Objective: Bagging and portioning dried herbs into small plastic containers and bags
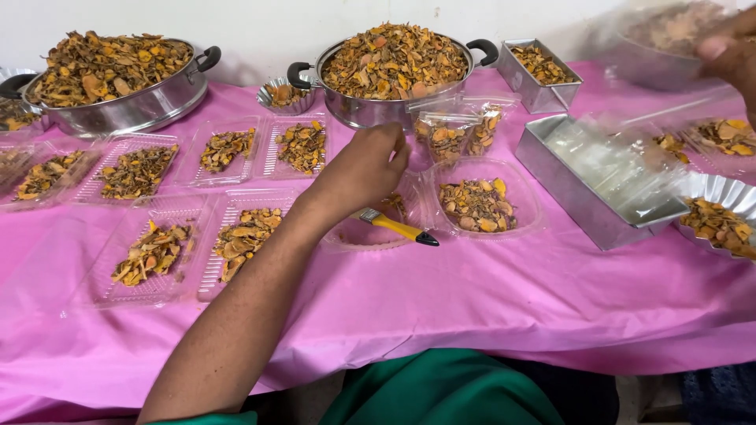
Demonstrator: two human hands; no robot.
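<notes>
- Tabletop [488, 307]: covered in a smooth pink cloth, carrying every item below.
- Two round steel pots with black handles, one at far left [118, 106] and one at centre [378, 110], each heaped with dried orange-brown root slices, rough and curled.
- Long rectangular steel tray [579, 201]: lies right of centre, its long axis running from near right to far left, with clear film inside.
- Clear ribbed plastic trays [146, 260]: set in rows left of the forearm, each with a small mound of slices.
- Clear oval plastic tub of slices [480, 206]: stands just right of the left hand, nearer to it than to the right hand.
- Small clear plastic bag of slices [442, 138]: upright, just right of the left fingertips, before the centre pot.
- Left hand [362, 169]: fingers pinched together; what they pinch cannot be told.
- Right hand [728, 51]: blurred at top right, well apart, grip closed on a clear plastic container [661, 39].
- Yellow-handled brush [398, 227]: lies below the left hand, black tip pointing right.
</notes>
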